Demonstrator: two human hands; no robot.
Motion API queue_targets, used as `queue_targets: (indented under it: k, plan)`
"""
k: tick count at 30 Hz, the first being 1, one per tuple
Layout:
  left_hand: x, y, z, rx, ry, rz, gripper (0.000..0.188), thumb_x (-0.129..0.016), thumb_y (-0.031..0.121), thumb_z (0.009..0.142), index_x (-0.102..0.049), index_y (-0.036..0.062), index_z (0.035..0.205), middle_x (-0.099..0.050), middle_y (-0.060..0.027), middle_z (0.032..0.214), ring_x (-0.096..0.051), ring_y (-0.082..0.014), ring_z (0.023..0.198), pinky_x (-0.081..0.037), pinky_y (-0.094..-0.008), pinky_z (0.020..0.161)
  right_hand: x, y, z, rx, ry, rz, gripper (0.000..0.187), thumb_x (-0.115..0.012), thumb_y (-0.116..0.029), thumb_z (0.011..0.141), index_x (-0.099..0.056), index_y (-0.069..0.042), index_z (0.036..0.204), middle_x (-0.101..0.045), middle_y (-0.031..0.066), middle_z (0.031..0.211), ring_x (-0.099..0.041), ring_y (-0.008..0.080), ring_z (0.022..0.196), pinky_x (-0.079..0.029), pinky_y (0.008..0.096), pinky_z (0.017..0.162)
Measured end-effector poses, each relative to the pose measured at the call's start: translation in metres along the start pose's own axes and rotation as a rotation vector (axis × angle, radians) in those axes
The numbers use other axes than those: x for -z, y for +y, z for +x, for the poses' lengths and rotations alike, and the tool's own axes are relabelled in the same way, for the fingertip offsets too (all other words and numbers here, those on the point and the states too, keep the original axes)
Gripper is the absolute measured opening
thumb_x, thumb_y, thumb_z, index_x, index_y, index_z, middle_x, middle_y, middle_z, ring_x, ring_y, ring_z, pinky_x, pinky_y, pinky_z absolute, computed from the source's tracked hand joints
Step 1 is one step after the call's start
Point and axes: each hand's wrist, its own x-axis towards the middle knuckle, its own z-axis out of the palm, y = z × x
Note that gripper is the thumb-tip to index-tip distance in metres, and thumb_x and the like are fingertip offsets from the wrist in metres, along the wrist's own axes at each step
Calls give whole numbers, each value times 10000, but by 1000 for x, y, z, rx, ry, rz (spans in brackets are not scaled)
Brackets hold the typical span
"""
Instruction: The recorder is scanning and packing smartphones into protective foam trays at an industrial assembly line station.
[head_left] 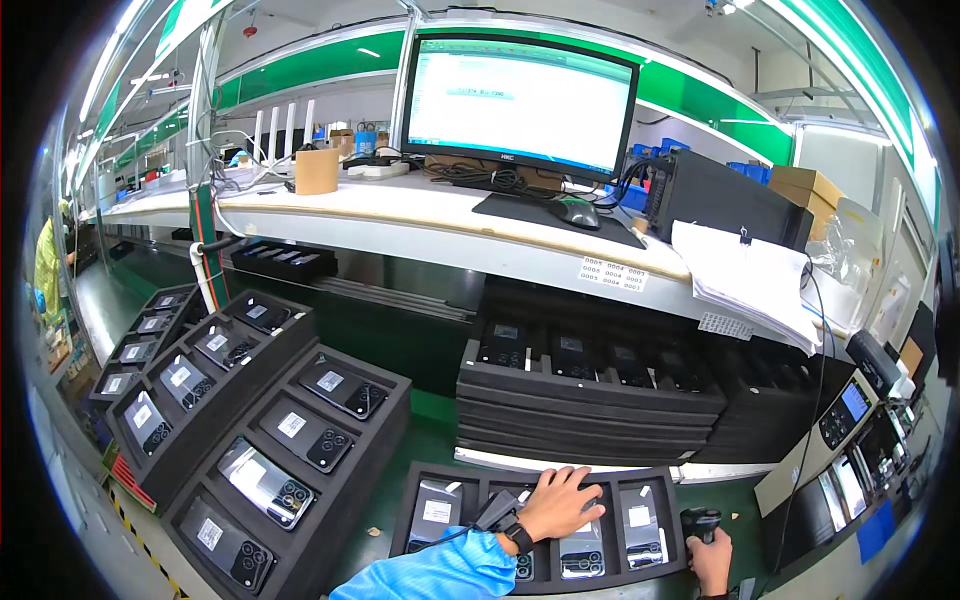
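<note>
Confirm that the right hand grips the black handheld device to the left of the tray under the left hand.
Wrong side: the head view shows the right hand gripping the black handheld device to the right of the tray under the left hand.

Phone partly hidden by left hand

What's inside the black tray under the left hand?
The black tray holds four phones. The left hand and wrist hide much of the second from left and the third's upper part.
</note>
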Motion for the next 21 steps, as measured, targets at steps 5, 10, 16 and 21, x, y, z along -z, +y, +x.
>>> queue_targets:
  k: [5, 10, 16, 21]
  plan:
    - [4, -2, 7, 42, 7, -197, 407, -558, 473, 997, -569, 164, 1262, -446, -211, 1486, -419, -425, 1375, -285, -572, 1125, -12, 27, 29, -10, -21, 26, 163, -694, -93, 780, -621, 15, 878, -617, 72, 631, -580, 151, 483, -454, 327, 444]
    - [9, -1, 14, 50, 114, -496, 361, -592, 396, 975, -495, 66, 1083, -558, -139, 1092, -542, -340, 1123, -358, -467, 1015, 12, 9, 12, 147, -14, -226, 417, -765, -306, 862, -701, 72, 1025, -721, 282, 952, -685, 431, 897, -526, 483, 829]
    - [15, -3, 5, 80, 142, -492, 324, -633, 321, 942, -491, 66, 1081, -565, -138, 1075, -548, -335, 1114, -355, -449, 1019, 3, 11, 15, 192, -59, -199, 419, -762, -243, 901, -676, 107, 1115, -729, 257, 993, -671, 343, 858, -525, 415, 812]
    - [14, -1, 8, 82, 129, -481, 311, -634, 310, 940, -500, 62, 1073, -565, -140, 1067, -550, -346, 1102, -355, -454, 1022, 10, -3, 9, 74, -103, -175, 392, -754, -205, 910, -678, 110, 1130, -740, 207, 974, -664, 268, 843, -524, 369, 798]
